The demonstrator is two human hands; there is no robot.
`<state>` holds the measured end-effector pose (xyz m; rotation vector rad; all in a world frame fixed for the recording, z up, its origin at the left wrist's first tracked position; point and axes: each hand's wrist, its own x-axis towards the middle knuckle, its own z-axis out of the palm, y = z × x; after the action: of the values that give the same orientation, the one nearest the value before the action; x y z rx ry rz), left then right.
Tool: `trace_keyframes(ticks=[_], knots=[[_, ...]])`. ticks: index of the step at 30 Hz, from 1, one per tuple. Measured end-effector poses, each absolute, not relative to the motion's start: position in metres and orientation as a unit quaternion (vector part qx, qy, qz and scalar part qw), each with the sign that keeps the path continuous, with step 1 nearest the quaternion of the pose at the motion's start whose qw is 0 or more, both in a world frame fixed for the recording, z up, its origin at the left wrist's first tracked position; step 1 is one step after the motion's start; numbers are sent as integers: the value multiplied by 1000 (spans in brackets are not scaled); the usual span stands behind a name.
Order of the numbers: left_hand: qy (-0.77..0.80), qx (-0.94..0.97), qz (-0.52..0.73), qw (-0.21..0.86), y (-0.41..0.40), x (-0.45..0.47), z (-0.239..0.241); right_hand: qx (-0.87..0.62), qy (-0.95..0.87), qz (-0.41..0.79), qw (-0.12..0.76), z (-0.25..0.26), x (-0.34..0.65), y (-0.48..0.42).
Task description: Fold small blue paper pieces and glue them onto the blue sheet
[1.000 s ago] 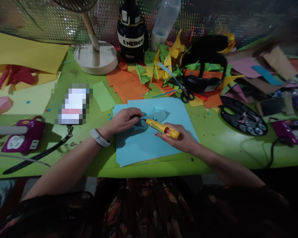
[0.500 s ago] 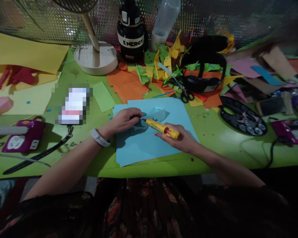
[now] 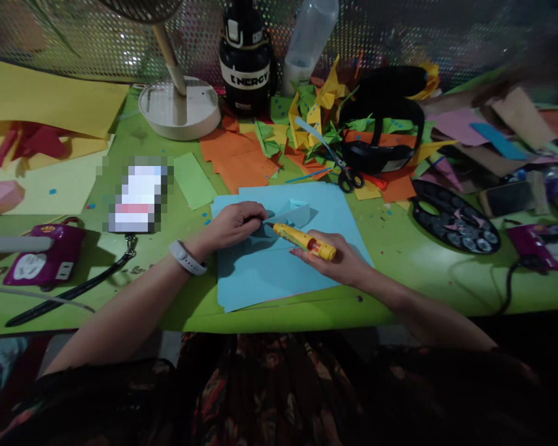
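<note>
My left hand [image 3: 239, 223] is closed, thumb and fingers pinched at the left end of a small folded blue paper piece [image 3: 297, 214]. A thick yellow pen-like tool [image 3: 302, 240] with a dark narrow tip is gripped in my right hand [image 3: 332, 257]. That tip points up and left, close to my left fingertips and the near edge of the folded paper; whether it touches cannot be made out. Both hands are over a stack of light blue paper sheets [image 3: 283, 275]. My left fingers partly hide the paper they grip.
Scissors [image 3: 346, 176] lie beyond the blue sheets, near orange paper [image 3: 242, 161] and folded scraps. A phone [image 3: 137, 198] with a strap is at left, below a fan base [image 3: 181, 114] and a black bottle [image 3: 246, 68]. At right lies a black palette [image 3: 456, 217].
</note>
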<state>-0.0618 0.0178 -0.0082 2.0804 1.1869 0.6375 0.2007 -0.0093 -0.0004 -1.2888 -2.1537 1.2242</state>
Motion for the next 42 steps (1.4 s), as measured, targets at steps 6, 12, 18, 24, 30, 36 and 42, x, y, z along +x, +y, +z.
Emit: trace_keyframes(ticks=[6, 12, 18, 24, 30, 36, 42], knots=[[443, 796, 252, 327, 18, -62, -9, -460, -753, 438, 172, 0, 201, -10], [439, 796, 256, 328, 18, -63, -10, -460, -747, 447, 174, 0, 201, -10], [449, 794, 248, 327, 19, -62, -9, -432, -775, 422, 190, 0, 200, -10], [439, 801, 250, 321, 19, -63, -10, -412, -825, 330, 203, 12, 217, -14], [450, 799, 251, 310, 18, -62, -10, -592, -771, 161, 171, 15, 284, -12], [464, 777, 254, 342, 15, -59, -6, -744, -639, 18, 194, 2, 369, 7], [464, 784, 303, 280, 13, -60, -8, -797, -583, -54, 145, -13, 414, 19]])
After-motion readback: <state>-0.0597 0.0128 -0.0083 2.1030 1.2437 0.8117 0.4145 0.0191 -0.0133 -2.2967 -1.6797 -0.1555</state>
